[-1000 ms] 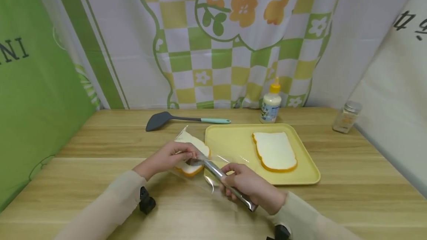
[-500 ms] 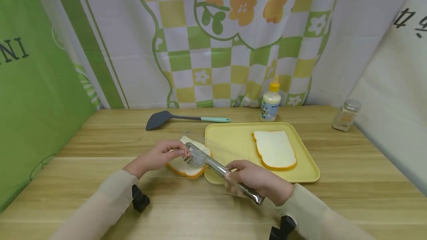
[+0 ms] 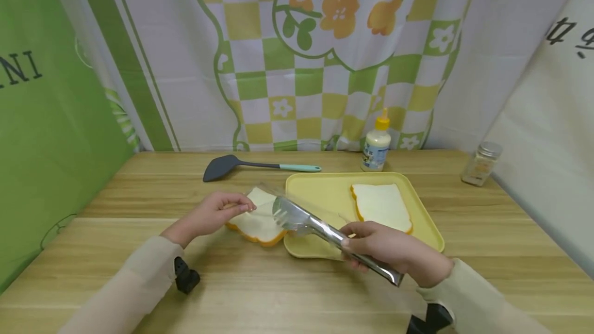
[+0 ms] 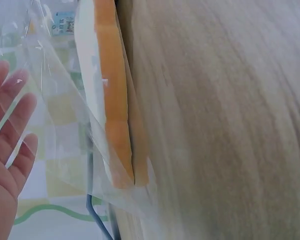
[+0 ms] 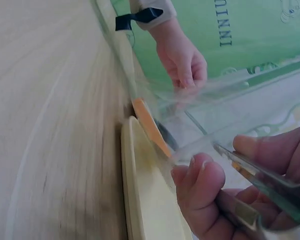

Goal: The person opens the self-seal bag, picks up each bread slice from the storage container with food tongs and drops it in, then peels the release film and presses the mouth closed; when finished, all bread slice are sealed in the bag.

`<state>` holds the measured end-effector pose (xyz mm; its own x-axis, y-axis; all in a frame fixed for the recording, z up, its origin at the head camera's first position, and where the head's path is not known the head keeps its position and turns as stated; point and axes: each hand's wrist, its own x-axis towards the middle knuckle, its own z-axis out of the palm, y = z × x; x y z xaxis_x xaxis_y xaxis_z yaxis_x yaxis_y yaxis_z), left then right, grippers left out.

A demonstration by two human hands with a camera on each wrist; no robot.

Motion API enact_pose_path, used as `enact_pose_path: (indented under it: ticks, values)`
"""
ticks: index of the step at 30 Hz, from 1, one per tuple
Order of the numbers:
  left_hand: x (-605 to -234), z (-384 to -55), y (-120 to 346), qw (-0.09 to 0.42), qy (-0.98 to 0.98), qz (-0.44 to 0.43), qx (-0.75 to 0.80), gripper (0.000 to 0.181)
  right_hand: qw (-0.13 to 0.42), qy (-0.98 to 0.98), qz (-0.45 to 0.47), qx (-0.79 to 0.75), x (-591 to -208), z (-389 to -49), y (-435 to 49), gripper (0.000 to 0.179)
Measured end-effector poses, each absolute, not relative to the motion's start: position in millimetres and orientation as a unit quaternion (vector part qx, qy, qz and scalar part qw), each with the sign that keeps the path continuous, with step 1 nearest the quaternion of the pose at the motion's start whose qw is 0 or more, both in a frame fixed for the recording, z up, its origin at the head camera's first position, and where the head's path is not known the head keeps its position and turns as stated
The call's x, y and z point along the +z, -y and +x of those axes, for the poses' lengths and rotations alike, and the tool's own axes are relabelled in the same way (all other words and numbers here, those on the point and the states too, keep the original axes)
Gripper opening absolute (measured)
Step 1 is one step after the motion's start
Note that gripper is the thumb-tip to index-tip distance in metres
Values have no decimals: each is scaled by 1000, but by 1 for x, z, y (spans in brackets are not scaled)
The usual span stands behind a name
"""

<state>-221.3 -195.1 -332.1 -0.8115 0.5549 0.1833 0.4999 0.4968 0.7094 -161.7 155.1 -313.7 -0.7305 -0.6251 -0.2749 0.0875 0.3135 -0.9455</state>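
Note:
My right hand (image 3: pixel 390 249) grips metal tongs (image 3: pixel 331 233) by the middle. Their broad head points left, over the tray's left rim. Clear plastic film, seemingly a bag (image 4: pixel 55 75), stretches between my hands and overlies a bread slice (image 3: pixel 260 224); whether the tongs' head is inside it I cannot tell. With thumb and finger my left hand (image 3: pixel 213 214) pinches the film just above that slice, which lies beside the yellow tray (image 3: pixel 320 189). A second bread slice (image 3: pixel 382 202) rests on the tray's right half, its near edge partly behind my right hand.
Behind the bread lies a spatula (image 3: pixel 260 164) with a dark blade and mint handle. A yellow-capped squeeze bottle (image 3: pixel 376 146) stands behind the tray. At the table's right edge is a glass jar (image 3: pixel 481 165). A patterned cloth (image 3: pixel 306 102) hangs at the back.
My right hand has drawn the tongs to the right, so their head has come off the left slice. My left hand has shifted slightly left, still pinching the film.

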Motion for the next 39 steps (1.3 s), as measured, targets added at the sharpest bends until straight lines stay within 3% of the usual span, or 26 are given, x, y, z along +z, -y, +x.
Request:
enact_pose_path:
  ticks: [9,18,26,33,39]
  values:
    - [-332,-224,197,-24,-875,270,402,18,327,-725,-215,-567,-312,-160,-198,48]
    - [-332,-225,199,-86,-864,233,439,16,318,-728,-253,-553,-304,-164,-234,46]
    - [-334,-224,197,-103,-852,208,469,15,304,-722,-286,-552,-303,-168,-282,38]
    - [-337,-224,195,-109,-837,222,488,11,286,-692,-321,-580,-309,-178,-317,44]
    - [-338,-224,193,-102,-837,222,489,13,300,-661,-288,-624,-317,-185,-343,50]
